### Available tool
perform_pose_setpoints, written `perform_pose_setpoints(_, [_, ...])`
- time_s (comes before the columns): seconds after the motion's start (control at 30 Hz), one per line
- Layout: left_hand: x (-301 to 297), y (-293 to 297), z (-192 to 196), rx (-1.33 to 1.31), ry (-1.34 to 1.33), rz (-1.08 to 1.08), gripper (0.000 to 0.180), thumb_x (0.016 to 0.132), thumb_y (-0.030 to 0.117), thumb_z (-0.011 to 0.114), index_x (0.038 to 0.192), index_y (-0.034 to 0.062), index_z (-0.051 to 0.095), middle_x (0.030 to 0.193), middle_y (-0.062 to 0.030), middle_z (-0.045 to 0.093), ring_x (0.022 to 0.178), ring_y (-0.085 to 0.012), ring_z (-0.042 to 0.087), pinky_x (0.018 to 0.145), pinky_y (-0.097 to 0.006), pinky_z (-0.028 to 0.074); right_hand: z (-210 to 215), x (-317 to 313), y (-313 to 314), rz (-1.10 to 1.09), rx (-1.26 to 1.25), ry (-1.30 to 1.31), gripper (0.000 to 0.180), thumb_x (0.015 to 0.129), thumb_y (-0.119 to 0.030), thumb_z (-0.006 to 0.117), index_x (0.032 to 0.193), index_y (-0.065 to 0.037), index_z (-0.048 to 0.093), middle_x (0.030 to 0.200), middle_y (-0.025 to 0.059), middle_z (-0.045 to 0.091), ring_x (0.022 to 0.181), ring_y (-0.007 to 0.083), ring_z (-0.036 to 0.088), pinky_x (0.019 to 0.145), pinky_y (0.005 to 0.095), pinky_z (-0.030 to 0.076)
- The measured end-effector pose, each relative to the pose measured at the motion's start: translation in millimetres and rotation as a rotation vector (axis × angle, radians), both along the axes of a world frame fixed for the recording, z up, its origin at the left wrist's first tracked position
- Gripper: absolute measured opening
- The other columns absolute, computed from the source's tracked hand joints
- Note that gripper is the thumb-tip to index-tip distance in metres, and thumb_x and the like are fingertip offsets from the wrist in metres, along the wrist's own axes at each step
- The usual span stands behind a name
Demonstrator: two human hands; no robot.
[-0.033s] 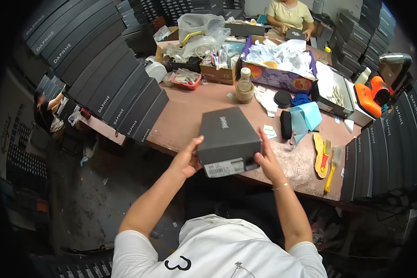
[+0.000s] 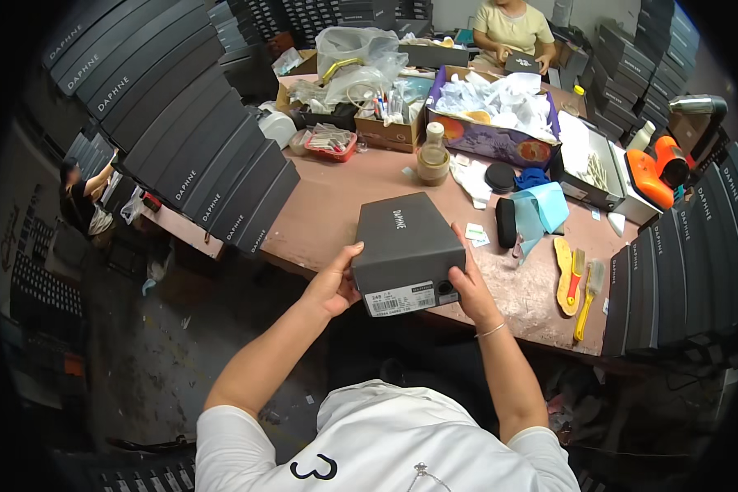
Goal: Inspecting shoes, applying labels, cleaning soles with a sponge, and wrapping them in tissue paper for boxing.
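Observation:
A dark grey shoebox is held between my two hands over the near edge of the table. Its lid is closed, and a white barcode label and a round dark hole show on the end facing me. My left hand grips the left side, thumb on the near top corner. On the right side, my right hand has its thumb by the hole; its other fingers are partly hidden behind the box. Right of the box lie small white-and-green cards and a black case.
Stacked shoeboxes rise at left and right. On the table stand a glue bottle, a purple carton of white paper, brushes, a yellow insole and an orange tool. Across the table sits a co-worker.
The shoebox has shifted very slightly right and down in my hands, and its end label now appears sharper. My grip looks the same.

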State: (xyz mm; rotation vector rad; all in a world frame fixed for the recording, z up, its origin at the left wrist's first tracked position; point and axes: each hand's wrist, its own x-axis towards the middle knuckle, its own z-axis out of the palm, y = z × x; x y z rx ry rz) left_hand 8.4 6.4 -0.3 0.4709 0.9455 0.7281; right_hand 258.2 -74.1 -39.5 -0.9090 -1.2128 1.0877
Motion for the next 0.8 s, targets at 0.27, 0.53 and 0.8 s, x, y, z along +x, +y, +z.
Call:
perform_pose_setpoints(0.27, [-20.5,-0.7,24.5,-0.014,0.123,-0.071,0.044,0.077,0.042,0.077,0.101,0.011,0.059,0.084,-0.0006,0.056,0.071,-0.0077,0.055,0.061,-0.022,0.052,5.6,-38.2,-10.0,-0.067,-0.107,0.17,0.073,0.096,-0.039,0.052,0.15,-0.004,0.017,0.151,0.016,0.026,0.14,0.0244,0.024,0.113,0.0343,0.018])
perform_pose_setpoints(0.53, [-5.5,-5.8,19.9,-0.085,0.012,-0.061,0.038,0.081,0.043,0.073,0.1,0.0137,0.06,0.079,0.0022,0.056,0.073,-0.007,0.055,0.059,-0.022,0.049,32.0,-19.7,-25.4,-0.058,-0.2,0.2,0.074,0.095,-0.032,0.057,0.149,0.0,0.017,0.147,0.0144,0.03,0.136,0.021,0.028,0.112,0.033,0.02])
perform_pose_setpoints(0.8, [14.5,-0.1,45.5,1.191,0.383,-0.107,0.069,0.098,0.05,0.036,0.145,-0.0004,0.028,0.142,-0.0159,0.039,0.128,-0.0241,0.041,0.107,-0.038,0.029,77.6,19.1,-26.9,-0.175,-0.124,-0.37,0.07,0.095,-0.035,0.055,0.145,0.003,0.023,0.141,0.0253,0.034,0.131,0.0342,0.037,0.107,0.0386,0.033])
